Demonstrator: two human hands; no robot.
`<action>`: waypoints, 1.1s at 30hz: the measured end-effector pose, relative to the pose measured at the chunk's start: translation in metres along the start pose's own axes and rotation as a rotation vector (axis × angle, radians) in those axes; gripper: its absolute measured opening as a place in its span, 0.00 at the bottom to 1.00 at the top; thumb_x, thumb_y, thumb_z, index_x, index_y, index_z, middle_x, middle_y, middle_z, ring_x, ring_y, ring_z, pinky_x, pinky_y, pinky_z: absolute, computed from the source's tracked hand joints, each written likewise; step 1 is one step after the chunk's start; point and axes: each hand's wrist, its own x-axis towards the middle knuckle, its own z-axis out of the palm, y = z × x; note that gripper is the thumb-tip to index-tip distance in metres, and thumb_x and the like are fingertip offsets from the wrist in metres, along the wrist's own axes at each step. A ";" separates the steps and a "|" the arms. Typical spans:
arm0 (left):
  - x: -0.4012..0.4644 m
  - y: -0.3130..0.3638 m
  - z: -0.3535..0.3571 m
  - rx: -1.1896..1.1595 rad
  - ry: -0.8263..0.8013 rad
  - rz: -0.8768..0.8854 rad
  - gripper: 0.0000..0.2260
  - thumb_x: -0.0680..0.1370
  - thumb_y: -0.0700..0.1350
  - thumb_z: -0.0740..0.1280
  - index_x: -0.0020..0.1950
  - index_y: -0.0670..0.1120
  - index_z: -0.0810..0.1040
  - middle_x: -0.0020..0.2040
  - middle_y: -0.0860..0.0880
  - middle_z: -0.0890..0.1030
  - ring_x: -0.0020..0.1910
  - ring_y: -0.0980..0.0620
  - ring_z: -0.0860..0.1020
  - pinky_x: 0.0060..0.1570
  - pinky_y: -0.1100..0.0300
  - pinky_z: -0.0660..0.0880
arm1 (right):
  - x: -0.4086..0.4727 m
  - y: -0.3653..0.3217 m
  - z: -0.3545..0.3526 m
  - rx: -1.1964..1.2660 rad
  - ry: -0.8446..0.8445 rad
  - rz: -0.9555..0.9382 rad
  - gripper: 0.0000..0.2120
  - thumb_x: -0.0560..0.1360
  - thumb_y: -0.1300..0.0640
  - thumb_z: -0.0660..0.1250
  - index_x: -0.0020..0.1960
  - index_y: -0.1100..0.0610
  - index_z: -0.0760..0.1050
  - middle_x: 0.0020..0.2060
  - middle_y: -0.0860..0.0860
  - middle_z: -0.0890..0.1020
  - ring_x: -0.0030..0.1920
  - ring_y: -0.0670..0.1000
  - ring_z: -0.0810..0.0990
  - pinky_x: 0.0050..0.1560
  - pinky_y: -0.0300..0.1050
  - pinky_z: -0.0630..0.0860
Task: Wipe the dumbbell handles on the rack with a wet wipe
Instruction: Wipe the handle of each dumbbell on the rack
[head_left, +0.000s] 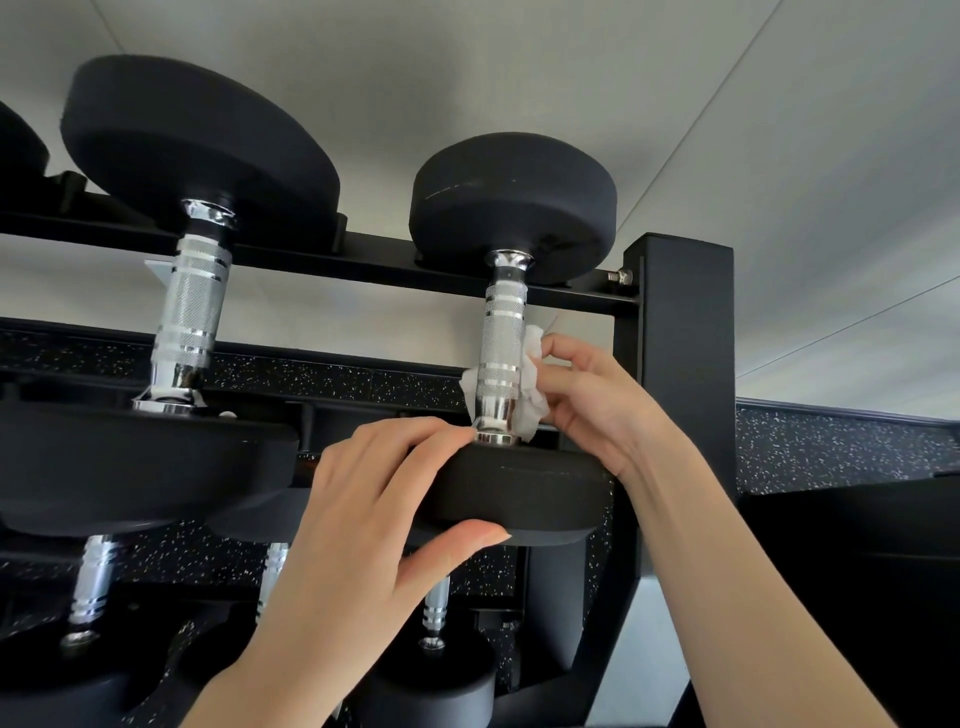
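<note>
Our right hand (587, 395) pinches the wet wipe (527, 395) round the dumbbell handle (501, 353); below that grip, our left hand (363, 509) clasps the near weight head (524, 493). We should draw the wipe along the full knurling.

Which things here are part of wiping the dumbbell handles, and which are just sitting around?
In the job:
- wet wipe, wrapped round the small dumbbell's handle
- right hand holding the wipe
- left hand gripping that dumbbell's near head
- larger dumbbell's handle, also on the rack

Just there:
- speckled floor
- wall
</note>
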 end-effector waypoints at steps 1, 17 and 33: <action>0.000 0.000 0.000 -0.001 0.000 0.000 0.23 0.77 0.64 0.57 0.65 0.52 0.71 0.60 0.60 0.69 0.62 0.64 0.63 0.61 0.67 0.60 | -0.003 0.000 -0.002 -0.033 -0.013 0.008 0.09 0.75 0.69 0.63 0.39 0.59 0.73 0.31 0.52 0.82 0.30 0.47 0.80 0.33 0.39 0.79; -0.002 0.000 0.002 0.006 0.031 0.006 0.23 0.76 0.63 0.57 0.64 0.50 0.73 0.59 0.58 0.70 0.58 0.59 0.68 0.60 0.62 0.62 | -0.040 -0.005 0.002 -0.789 0.154 -0.243 0.06 0.66 0.57 0.76 0.35 0.50 0.79 0.34 0.50 0.84 0.37 0.47 0.83 0.44 0.40 0.77; -0.003 -0.005 0.006 -0.048 0.093 0.032 0.23 0.76 0.63 0.60 0.63 0.49 0.75 0.59 0.56 0.74 0.60 0.56 0.71 0.59 0.58 0.64 | -0.019 -0.033 0.055 -1.767 0.012 -0.472 0.10 0.74 0.42 0.65 0.51 0.44 0.79 0.45 0.49 0.80 0.49 0.51 0.78 0.41 0.43 0.70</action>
